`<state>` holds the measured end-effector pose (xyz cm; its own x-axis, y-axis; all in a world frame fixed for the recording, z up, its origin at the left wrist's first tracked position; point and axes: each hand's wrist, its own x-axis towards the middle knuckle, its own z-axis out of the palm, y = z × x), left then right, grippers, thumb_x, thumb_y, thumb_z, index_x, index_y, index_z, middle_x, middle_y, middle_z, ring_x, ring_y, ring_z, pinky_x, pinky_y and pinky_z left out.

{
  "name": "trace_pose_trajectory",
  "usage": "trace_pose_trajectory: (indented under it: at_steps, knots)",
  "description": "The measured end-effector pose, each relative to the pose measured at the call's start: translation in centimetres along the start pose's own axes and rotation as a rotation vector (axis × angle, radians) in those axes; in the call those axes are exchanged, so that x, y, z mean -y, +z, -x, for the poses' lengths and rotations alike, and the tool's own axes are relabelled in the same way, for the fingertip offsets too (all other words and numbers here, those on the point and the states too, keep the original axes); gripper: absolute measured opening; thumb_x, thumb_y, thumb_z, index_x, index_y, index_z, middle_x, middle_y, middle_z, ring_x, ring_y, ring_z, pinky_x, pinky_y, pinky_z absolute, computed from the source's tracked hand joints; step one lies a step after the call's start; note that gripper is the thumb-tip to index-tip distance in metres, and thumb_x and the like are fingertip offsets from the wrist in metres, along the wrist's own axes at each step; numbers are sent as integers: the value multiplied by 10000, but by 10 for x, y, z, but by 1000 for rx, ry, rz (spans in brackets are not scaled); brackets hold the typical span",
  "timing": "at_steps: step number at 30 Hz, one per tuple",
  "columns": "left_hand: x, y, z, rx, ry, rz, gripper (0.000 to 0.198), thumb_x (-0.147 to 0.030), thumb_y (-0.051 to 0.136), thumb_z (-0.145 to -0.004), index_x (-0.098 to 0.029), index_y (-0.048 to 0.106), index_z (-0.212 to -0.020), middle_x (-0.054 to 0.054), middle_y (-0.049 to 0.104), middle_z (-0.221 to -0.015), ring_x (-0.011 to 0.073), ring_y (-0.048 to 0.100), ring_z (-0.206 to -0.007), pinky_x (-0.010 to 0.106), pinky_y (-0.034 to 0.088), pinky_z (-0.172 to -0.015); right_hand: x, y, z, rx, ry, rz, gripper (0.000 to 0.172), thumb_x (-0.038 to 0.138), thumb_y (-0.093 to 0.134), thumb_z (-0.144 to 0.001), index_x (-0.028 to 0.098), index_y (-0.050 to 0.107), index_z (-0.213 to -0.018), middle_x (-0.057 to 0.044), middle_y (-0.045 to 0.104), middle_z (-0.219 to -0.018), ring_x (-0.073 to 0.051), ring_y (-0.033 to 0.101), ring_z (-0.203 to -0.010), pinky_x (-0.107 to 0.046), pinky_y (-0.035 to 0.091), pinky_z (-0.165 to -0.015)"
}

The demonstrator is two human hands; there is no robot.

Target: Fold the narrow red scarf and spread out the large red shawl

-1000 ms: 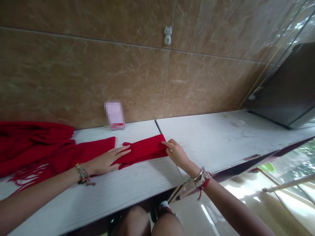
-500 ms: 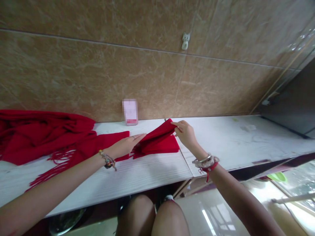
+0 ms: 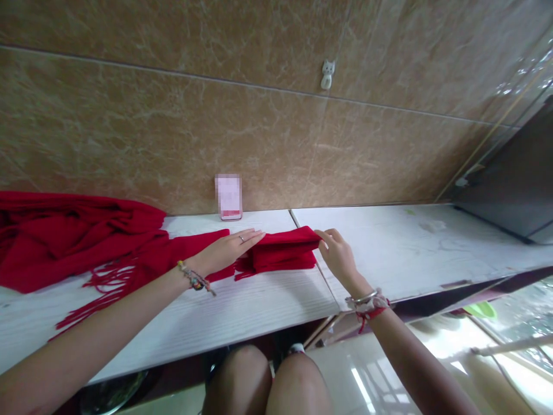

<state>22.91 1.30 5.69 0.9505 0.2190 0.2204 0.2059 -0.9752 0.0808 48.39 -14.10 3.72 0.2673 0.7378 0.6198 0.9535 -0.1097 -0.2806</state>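
A red fringed scarf (image 3: pixel 285 256) lies along the white tabletop, its right end folded over in layers. My right hand (image 3: pixel 339 253) pinches the right edge of the upper layer between thumb and fingers. Across the fold's left part lies my left hand (image 3: pixel 228 249), palm down with fingers stretched out and pressing on the cloth. The fringe shows just below its fingertips. To the left, the rest of the red cloth (image 3: pixel 78 236) is bunched loosely, with long tassels (image 3: pixel 97 297) hanging toward the front edge.
A phone with a blurred screen (image 3: pixel 230 197) leans against the brown tiled wall (image 3: pixel 173 132). A cat-shaped hook (image 3: pixel 327 75) is on the wall. The white tabletop (image 3: pixel 401 248) runs right to a dark grey box-like object (image 3: pixel 510 173). My knees (image 3: pixel 270 380) are under the front edge.
My right hand has moved down and slightly right with the scarf's edge. The raised layer now lies lower and straighter over the fold. My left hand has shifted slightly right.
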Motion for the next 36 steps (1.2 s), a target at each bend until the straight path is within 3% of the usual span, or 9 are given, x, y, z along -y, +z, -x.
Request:
trace_pose_trajectory:
  at_steps: [4, 10, 17, 23, 29, 32, 36]
  knots:
    - [7, 0, 14, -33, -68, -6, 596, 32, 222, -807, -203, 328, -1344, 31, 372, -1398, 116, 328, -1270, 306, 271, -1066, 14, 10, 3, 65, 81, 15, 344, 153, 438, -788, 178, 575, -1102, -77, 559, -934, -142, 555, -655, -267, 459, -583]
    - [5, 22, 27, -1, 9, -119, 563, 44, 285, -795, -183, 410, -1295, 51, 456, -1338, 116, 398, -1225, 286, 325, -1035, 18, 39, 16, 124, 92, -47, 492, 99, 499, -689, 160, 507, -1178, -93, 531, -1001, -174, 555, -763, -288, 487, -641]
    - [17, 16, 23, -64, 26, -216, 541, 68, 296, -781, -168, 494, -1226, 62, 510, -1288, 131, 453, -1181, 304, 359, -1008, -1, 27, 9, 90, -84, 74, 468, 3, 378, -717, 171, 592, -1097, -104, 586, -977, -197, 556, -871, -304, 494, -749]
    - [-7, 22, 28, 21, 90, -195, 490, 30, 340, -807, -192, 509, -1210, 59, 553, -1241, 130, 521, -1108, 273, 408, -945, -15, 28, 17, 319, -133, 138, 547, -32, 324, -736, 162, 525, -1207, -117, 531, -1228, -195, 562, -1014, -313, 488, -839]
    - [-13, 14, 23, -58, 49, -244, 537, 43, 319, -790, -185, 464, -1254, 62, 535, -1261, 131, 504, -1123, 286, 379, -968, -19, 18, -5, 364, -107, 75, 589, -47, 308, -736, 166, 480, -1257, -120, 541, -1229, -208, 579, -1021, -325, 479, -855]
    - [-18, 15, 25, 4, 59, -278, 541, 44, 311, -790, -181, 462, -1258, 65, 523, -1275, 135, 480, -1152, 291, 354, -983, -20, 19, -9, 385, -121, 55, 583, -51, 313, -726, 142, 493, -1245, -140, 558, -1199, -217, 583, -1016, -333, 477, -859]
    - [-19, 24, 31, 142, 51, -325, 555, 52, 297, -793, -208, 463, -1255, 53, 487, -1312, 150, 410, -1220, 353, 280, -1027, -25, 28, 7, 353, -106, 55, 547, -33, 316, -732, 135, 529, -1207, -151, 529, -1234, -217, 562, -1056, -344, 475, -873]
